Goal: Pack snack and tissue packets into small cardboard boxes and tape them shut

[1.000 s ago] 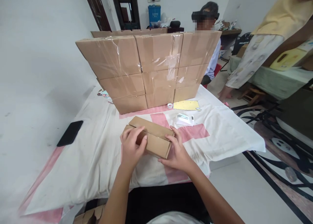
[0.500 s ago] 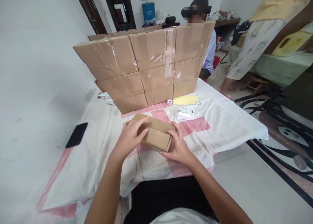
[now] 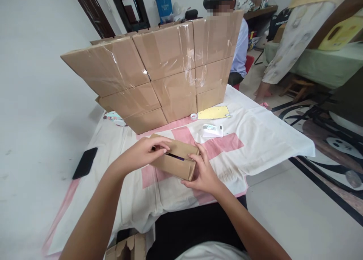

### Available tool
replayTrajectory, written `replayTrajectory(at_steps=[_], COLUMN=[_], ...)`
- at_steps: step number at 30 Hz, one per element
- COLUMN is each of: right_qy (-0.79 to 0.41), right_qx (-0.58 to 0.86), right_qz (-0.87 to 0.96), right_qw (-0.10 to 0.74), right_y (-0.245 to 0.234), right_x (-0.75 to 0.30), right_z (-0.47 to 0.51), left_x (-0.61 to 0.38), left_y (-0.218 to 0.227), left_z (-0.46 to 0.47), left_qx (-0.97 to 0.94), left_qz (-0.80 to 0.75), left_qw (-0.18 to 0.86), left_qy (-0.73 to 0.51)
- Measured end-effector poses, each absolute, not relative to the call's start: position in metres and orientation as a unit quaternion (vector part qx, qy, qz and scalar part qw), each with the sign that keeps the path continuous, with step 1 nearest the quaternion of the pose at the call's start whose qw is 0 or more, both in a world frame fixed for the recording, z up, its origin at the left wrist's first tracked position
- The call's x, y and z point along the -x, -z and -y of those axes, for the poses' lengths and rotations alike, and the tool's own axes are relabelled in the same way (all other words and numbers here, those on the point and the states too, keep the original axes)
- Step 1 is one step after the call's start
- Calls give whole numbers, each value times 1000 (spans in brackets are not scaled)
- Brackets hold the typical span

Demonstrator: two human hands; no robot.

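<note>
A small brown cardboard box sits on the cloth-covered table in front of me. Its top flaps have a dark gap between them, with a sliver of purple showing inside. My right hand grips the box's right end, thumb low on the near side and fingers over the top. At the left end, my left hand has its thumb and fingers bent together at the flap edges beside the gap. Part of the box's left end is hidden by this hand.
A wall of taped cardboard boxes stands behind. Near it lie a white device, a yellow card and a tape roll. A black phone lies left. An open carton is below the table edge. People are beyond.
The gap between the box's flaps has widened, showing a dark inside with purple. My left hand has turned, its forearm swinging out to the left. The right hand keeps its hold.
</note>
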State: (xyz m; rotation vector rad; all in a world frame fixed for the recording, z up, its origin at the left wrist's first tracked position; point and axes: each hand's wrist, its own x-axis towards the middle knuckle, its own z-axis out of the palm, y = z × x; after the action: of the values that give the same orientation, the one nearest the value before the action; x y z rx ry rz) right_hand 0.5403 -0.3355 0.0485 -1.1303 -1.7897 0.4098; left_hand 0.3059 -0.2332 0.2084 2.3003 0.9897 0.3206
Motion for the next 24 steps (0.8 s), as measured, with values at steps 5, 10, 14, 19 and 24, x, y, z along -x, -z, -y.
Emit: replayTrajectory(at_steps=[5, 10, 14, 19, 24], right_qy=[-166, -163, -160, -158, -158], right_qx=[452, 442, 443, 443, 441], right_qz=[723, 725, 722, 720, 718], right_qw=[496, 502, 507, 510, 515], right_y=[-44, -44, -44, -44, -45], right_x=[-540, -539, -538, -537, -537], right_z=[333, 331, 331, 331, 330], left_x=[-294, -298, -302, -306, -316], left_y=[-235, -245, -242, -236, -230], left_z=[231, 231, 228, 226, 230], left_qx=[-855, -819, -837, -858, -926], left_qz=[-353, -347, -330, -370, -328], left_qw=[377, 440, 429, 355, 172], left_qy=[51, 121, 83, -14, -76])
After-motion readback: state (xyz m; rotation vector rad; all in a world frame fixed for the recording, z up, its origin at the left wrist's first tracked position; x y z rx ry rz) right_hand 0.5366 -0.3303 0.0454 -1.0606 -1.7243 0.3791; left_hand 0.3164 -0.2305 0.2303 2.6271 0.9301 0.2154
